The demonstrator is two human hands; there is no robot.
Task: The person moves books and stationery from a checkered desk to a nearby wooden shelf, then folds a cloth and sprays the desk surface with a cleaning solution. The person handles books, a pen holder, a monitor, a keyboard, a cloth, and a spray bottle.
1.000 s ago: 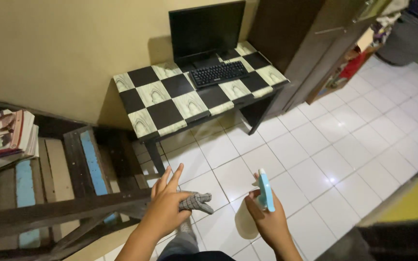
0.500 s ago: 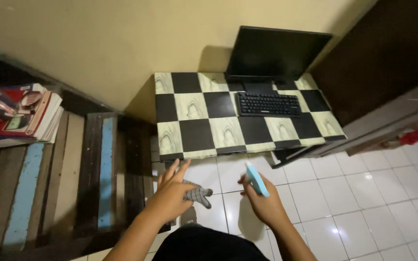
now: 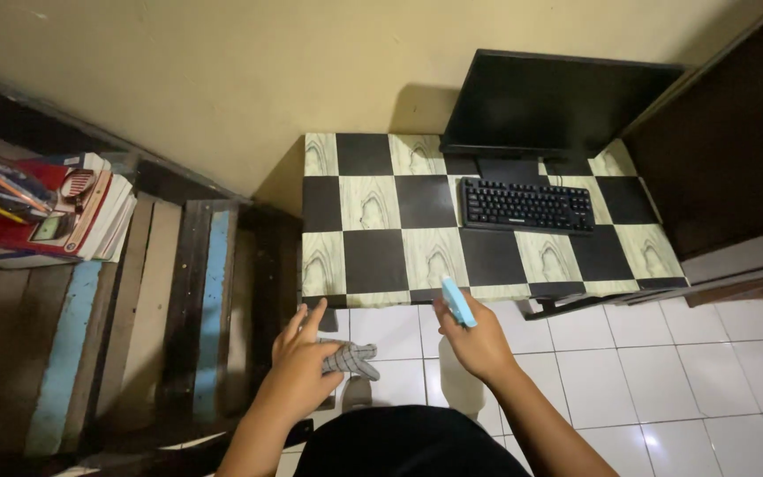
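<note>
My left hand point(image 3: 298, 368) grips a grey checked cloth point(image 3: 349, 359) that sticks out to the right of the fingers. My right hand point(image 3: 479, 344) holds a spray bottle with a light blue trigger head point(image 3: 457, 302), its pale body hanging below the hand. Both hands hover over the white tiled floor just in front of a low table with a black and pale wood checker top point(image 3: 381, 238). On the table's right part lie a black keyboard point(image 3: 527, 206) and a dark monitor point(image 3: 554, 102) behind it.
Wooden stair steps with blue stripes point(image 3: 196, 300) run along the left. A stack of books point(image 3: 55, 216) sits on an upper step. A dark wooden cabinet point(image 3: 726, 150) stands to the right of the table. A yellow wall is behind.
The view has swung to face the table squarely and come closer. Both hands moved toward the table's front edge, still holding the cloth and the spray bottle.
</note>
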